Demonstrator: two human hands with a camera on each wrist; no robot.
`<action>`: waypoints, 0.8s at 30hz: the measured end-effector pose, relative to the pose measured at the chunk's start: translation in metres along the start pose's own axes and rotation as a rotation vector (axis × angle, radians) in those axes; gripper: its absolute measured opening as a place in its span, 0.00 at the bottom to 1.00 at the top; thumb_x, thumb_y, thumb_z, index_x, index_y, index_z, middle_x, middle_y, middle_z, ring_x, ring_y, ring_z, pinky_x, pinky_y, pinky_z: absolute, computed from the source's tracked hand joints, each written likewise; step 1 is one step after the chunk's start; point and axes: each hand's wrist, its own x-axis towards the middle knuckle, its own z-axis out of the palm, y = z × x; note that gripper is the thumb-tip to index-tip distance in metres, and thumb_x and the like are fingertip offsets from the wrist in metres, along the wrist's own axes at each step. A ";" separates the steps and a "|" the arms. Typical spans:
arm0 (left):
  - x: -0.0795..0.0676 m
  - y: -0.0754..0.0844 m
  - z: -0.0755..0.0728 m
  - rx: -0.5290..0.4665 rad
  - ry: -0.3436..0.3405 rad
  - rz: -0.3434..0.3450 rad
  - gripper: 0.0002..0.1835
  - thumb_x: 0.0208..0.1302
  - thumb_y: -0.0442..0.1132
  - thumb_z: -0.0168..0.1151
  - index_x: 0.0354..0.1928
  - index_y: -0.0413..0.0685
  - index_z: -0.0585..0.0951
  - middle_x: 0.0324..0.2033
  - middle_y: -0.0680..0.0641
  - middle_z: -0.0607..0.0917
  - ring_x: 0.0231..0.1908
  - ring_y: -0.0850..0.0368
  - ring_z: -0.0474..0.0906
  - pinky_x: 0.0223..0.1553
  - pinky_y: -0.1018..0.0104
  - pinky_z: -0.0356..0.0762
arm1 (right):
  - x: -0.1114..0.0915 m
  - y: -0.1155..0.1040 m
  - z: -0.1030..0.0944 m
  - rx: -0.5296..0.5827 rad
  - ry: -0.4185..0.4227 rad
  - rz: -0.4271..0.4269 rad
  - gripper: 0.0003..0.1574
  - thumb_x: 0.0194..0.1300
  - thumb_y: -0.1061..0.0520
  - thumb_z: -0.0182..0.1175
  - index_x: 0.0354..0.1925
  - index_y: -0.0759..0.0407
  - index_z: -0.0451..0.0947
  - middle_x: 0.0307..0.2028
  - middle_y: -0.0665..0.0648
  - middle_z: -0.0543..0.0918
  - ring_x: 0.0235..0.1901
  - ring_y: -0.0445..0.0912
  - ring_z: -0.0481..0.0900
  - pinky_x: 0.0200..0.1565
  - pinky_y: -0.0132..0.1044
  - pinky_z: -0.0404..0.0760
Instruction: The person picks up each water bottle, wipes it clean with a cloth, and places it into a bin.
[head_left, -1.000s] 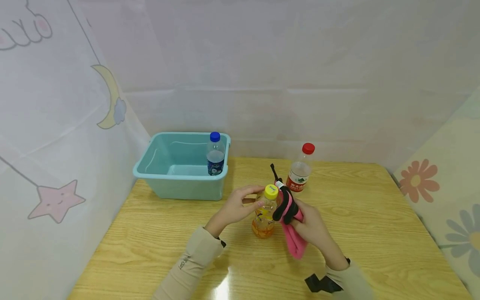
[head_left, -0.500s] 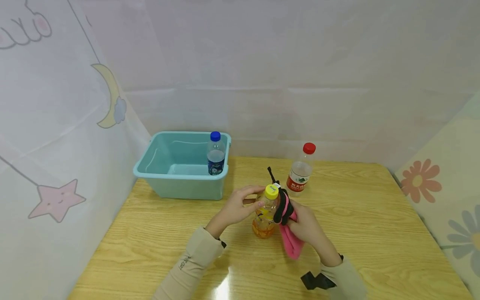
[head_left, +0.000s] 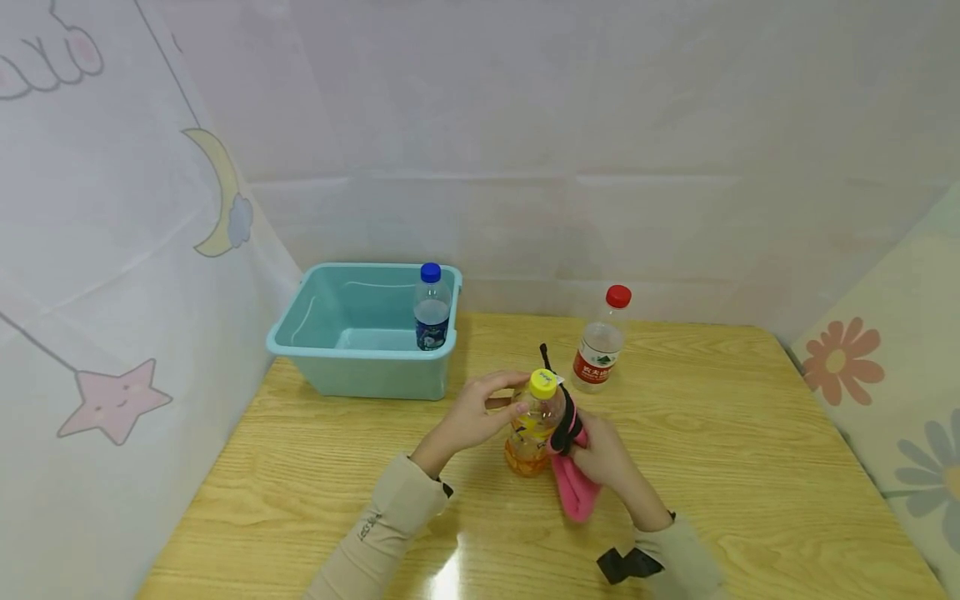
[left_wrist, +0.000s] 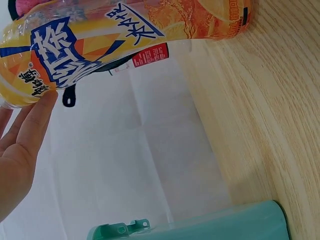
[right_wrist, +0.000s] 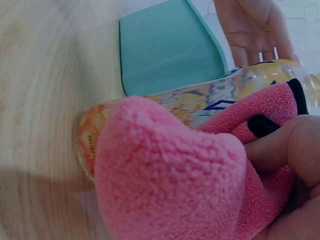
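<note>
An iced-tea bottle (head_left: 528,454) with a yellow cap stands upright on the table. My left hand (head_left: 478,413) holds it by the upper part, thumb in front and fingers behind. Its orange and blue label faces the left wrist view, where the bottle (left_wrist: 100,42) spans the top. My right hand (head_left: 606,457) grips a folded pink cloth (head_left: 576,490) with black trim against the bottle's right side. In the right wrist view the fluffy cloth (right_wrist: 165,170) hides much of the bottle's lower half.
A light-blue plastic bin (head_left: 360,375) stands at the back left, with a blue-capped bottle (head_left: 432,321) upright inside. Behind my right hand is a red-capped water bottle (head_left: 600,346). Pale printed curtains (head_left: 480,167) enclose the wooden table (head_left: 720,433).
My right hand has moved slightly left with the cloth, which now overlaps the front of the bottle's right side. The left hand and the bottle have stayed in place.
</note>
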 end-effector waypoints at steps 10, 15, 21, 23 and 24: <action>-0.002 0.001 0.001 0.012 0.014 -0.003 0.20 0.62 0.34 0.58 0.56 0.35 0.72 0.53 0.38 0.74 0.54 0.47 0.71 0.48 0.64 0.75 | 0.001 0.018 0.022 -0.009 -0.025 -0.006 0.22 0.41 0.74 0.59 0.40 0.68 0.75 0.29 0.59 0.81 0.28 0.45 0.73 0.30 0.39 0.74; -0.002 0.000 0.001 0.003 0.014 -0.012 0.20 0.62 0.34 0.58 0.56 0.36 0.72 0.54 0.39 0.74 0.54 0.48 0.71 0.48 0.62 0.75 | -0.001 0.022 0.027 -0.013 -0.030 0.002 0.25 0.40 0.76 0.58 0.42 0.70 0.75 0.31 0.60 0.81 0.31 0.46 0.76 0.33 0.42 0.77; -0.001 -0.003 0.002 0.002 0.019 -0.006 0.20 0.62 0.35 0.58 0.56 0.36 0.73 0.54 0.40 0.74 0.54 0.48 0.70 0.48 0.66 0.75 | -0.001 0.024 0.028 -0.037 -0.036 -0.005 0.24 0.38 0.76 0.58 0.40 0.69 0.76 0.31 0.59 0.81 0.32 0.48 0.76 0.35 0.44 0.77; -0.001 -0.004 0.002 -0.001 0.018 -0.010 0.21 0.62 0.34 0.58 0.56 0.37 0.73 0.54 0.40 0.74 0.55 0.48 0.70 0.48 0.66 0.75 | -0.001 0.024 0.028 -0.037 -0.036 -0.008 0.25 0.38 0.76 0.57 0.41 0.70 0.76 0.31 0.59 0.81 0.32 0.48 0.76 0.35 0.44 0.77; -0.001 -0.004 0.002 -0.002 0.017 -0.014 0.21 0.62 0.34 0.58 0.56 0.37 0.72 0.54 0.40 0.74 0.55 0.48 0.70 0.49 0.66 0.74 | -0.001 0.024 0.028 -0.035 -0.038 -0.007 0.26 0.38 0.76 0.57 0.42 0.70 0.76 0.31 0.59 0.81 0.32 0.48 0.76 0.35 0.44 0.77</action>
